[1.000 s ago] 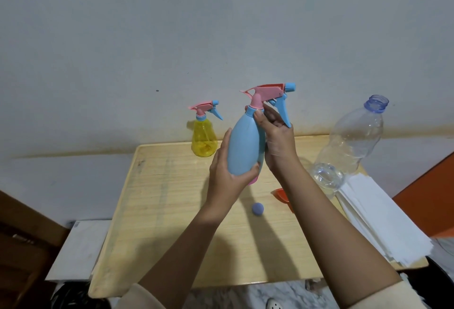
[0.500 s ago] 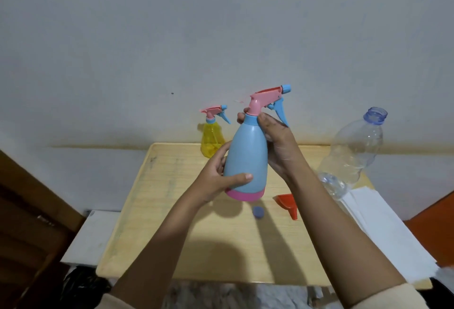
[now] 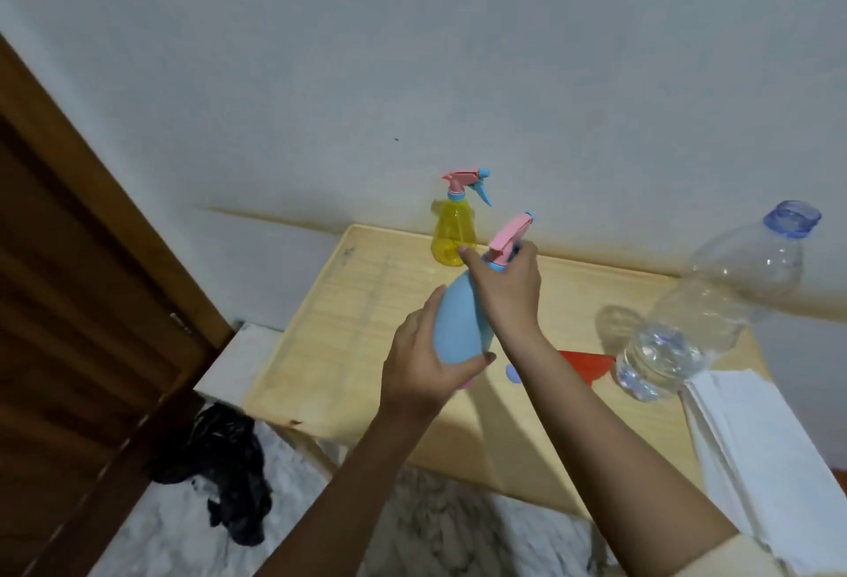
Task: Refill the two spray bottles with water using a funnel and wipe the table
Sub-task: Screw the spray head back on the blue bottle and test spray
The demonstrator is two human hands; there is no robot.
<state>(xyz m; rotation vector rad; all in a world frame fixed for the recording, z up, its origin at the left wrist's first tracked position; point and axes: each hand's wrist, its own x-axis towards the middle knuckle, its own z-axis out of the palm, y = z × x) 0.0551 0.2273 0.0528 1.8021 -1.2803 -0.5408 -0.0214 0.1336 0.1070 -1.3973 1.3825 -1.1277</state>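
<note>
A blue spray bottle with a pink trigger head is held above the wooden table, tilted to the right. My left hand grips its lower body. My right hand wraps around its neck and the collar of the pink head. A yellow spray bottle stands upright at the table's far edge by the wall. A red funnel lies on the table behind my right forearm. A large clear plastic water bottle without a cap stands at the right, with a little water at its bottom.
A small blue bottle cap lies beside the funnel. A stack of white paper towels sits on the table's right front corner. A brown wooden door is at the left. A black bag lies on the marble floor.
The view has swung left and down. The blue spray bottle has dropped lower and tilted, and my right hand has closed around its neck at the pink head.
</note>
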